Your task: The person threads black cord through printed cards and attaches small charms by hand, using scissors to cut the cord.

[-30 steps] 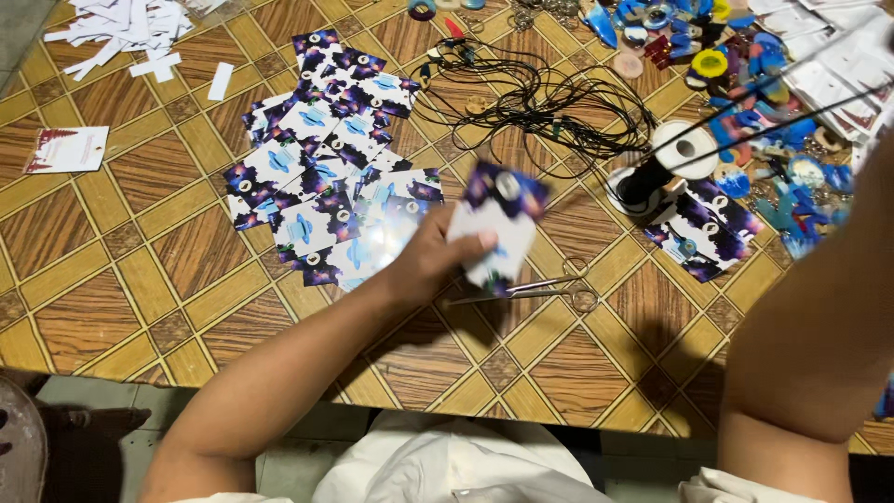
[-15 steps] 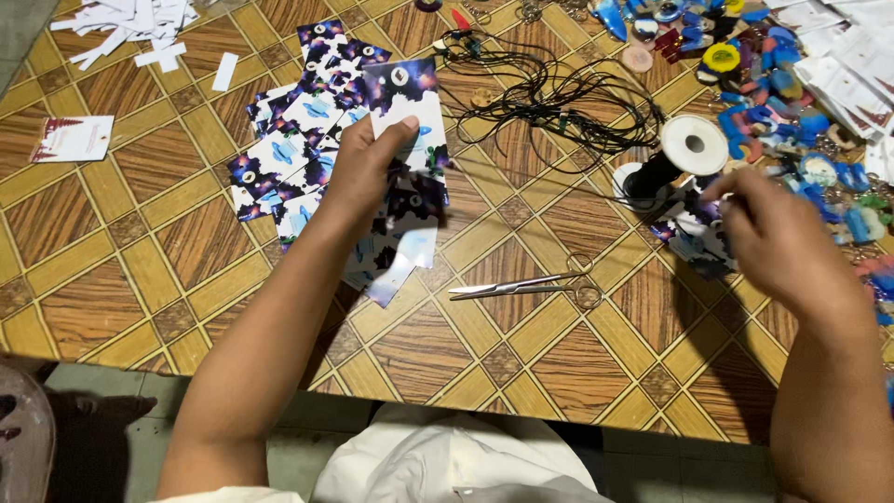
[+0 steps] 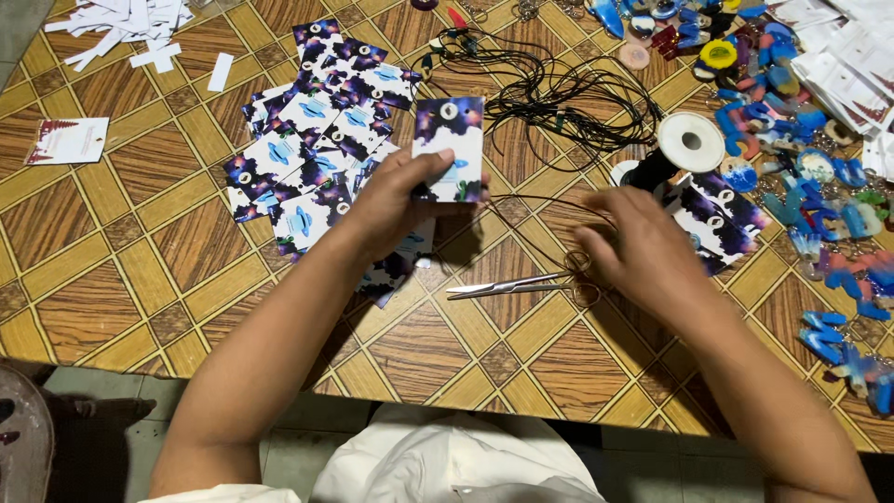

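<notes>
With a pile of printed cards already on the worktop, the left hand pinches one punched card, uncorded, while the right hand, fingers loosely curled, hovers over the scissors near black cord.

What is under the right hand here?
Under the right hand lie the scissors: blades and one handle ring show, the rest of the handles is covered. A thin black cord runs under the fingers; whether they pinch it cannot be seen.
</notes>
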